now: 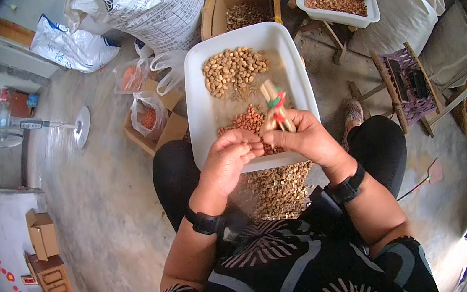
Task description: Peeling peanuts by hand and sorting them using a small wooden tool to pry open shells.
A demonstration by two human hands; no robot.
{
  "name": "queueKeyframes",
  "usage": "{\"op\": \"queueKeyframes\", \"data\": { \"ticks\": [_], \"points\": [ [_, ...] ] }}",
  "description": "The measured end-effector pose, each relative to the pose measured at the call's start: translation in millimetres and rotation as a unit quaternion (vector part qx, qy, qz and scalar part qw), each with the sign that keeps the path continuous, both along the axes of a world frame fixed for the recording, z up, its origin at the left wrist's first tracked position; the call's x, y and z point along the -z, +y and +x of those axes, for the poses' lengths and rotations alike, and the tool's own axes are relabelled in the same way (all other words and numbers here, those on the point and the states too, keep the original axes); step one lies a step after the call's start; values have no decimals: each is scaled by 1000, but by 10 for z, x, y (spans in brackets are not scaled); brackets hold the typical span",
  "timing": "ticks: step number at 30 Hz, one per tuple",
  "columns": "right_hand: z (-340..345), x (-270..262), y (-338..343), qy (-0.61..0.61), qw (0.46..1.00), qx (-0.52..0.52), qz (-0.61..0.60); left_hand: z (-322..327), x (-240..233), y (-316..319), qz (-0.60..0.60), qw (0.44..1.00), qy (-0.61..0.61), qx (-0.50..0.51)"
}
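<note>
A white plastic tub (196, 111) sits between my knees. Peanuts in their shells (234, 69) are heaped at its far end, and reddish shelled kernels (248, 119) lie nearer, partly hidden by my hands. In my right hand (310, 137) is a wooden or bamboo clamp-like tool (274, 100), bound with red and green strips and pointing up and away. My left hand (230, 151) is just left of it over the near part of the tub, fingers curled inward. Whether those fingertips pinch a peanut cannot be made out.
Broken shells (280, 191) cover the floor under the tub's near edge. Beyond stand a cardboard box (213, 3) of shells and a white bin (369, 10) of reddish pieces. Bagged kernels (148, 115) sit left, a folding stool (395, 87) right, a standing fan (83, 124) far left.
</note>
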State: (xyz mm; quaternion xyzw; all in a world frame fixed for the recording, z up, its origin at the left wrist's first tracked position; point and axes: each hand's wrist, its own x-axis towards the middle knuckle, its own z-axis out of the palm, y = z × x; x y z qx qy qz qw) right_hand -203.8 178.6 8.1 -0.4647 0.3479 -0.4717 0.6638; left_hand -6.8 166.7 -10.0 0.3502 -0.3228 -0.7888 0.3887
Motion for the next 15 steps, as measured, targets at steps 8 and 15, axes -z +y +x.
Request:
{"op": "queueKeyframes", "data": {
  "ticks": [8,15],
  "points": [
    [-186,-41,92,45,998,4,40,75,125,-77,-22,996,-85,-6],
    [-153,-20,172,54,998,-36,10,119,168,-103,-35,985,-170,0]
  ]
}}
